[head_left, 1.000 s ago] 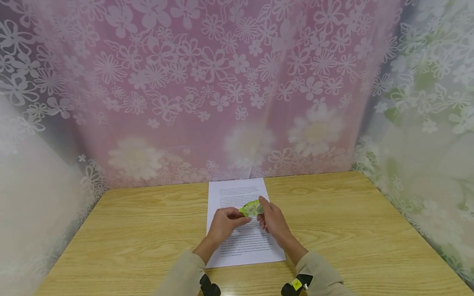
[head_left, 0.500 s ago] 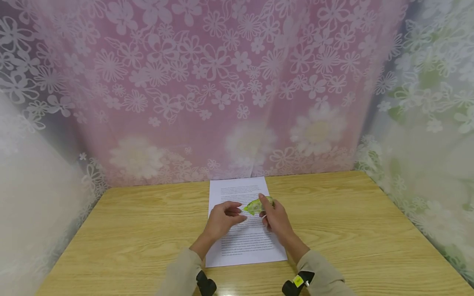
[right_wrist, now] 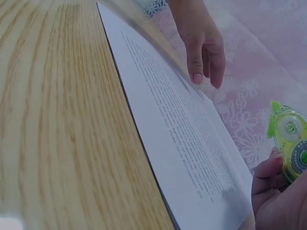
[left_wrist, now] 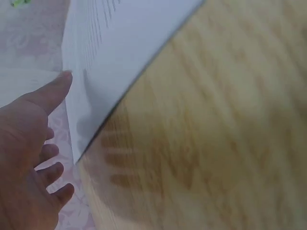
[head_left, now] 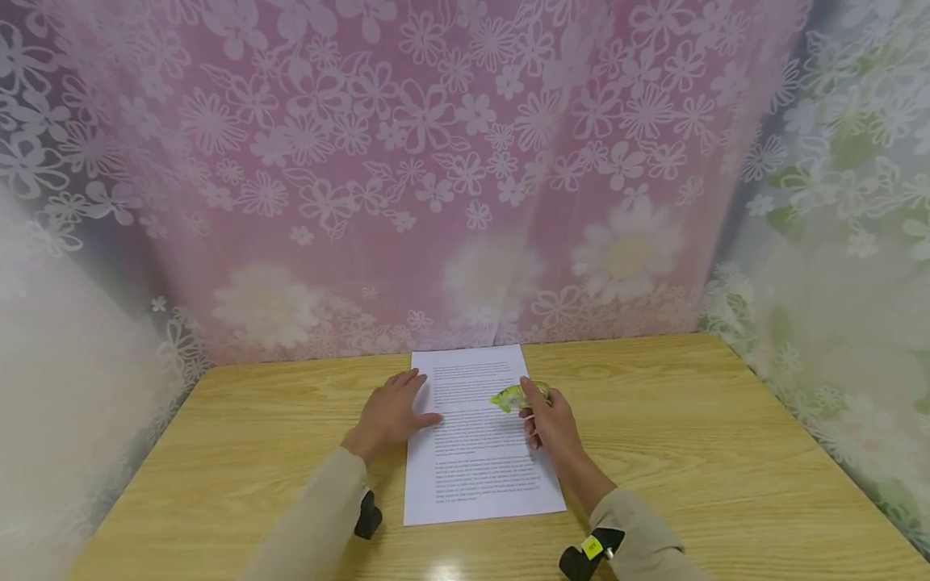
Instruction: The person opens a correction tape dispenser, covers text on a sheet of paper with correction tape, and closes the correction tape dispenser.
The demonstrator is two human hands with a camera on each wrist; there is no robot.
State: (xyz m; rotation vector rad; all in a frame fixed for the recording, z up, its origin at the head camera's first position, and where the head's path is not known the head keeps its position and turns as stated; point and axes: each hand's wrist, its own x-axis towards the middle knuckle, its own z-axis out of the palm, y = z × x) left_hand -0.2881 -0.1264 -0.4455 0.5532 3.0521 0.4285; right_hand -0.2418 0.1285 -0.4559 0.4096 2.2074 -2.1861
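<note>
The right hand (head_left: 554, 421) grasps a green correction-tape dispenser (head_left: 510, 399), its narrow tip pointing left, above the printed sheet (head_left: 483, 480) on the wooden bench (head_left: 668, 452). The left hand (head_left: 388, 411) is released, fingers extended at the sheet's left edge; whether it touches, I cannot tell.
</note>
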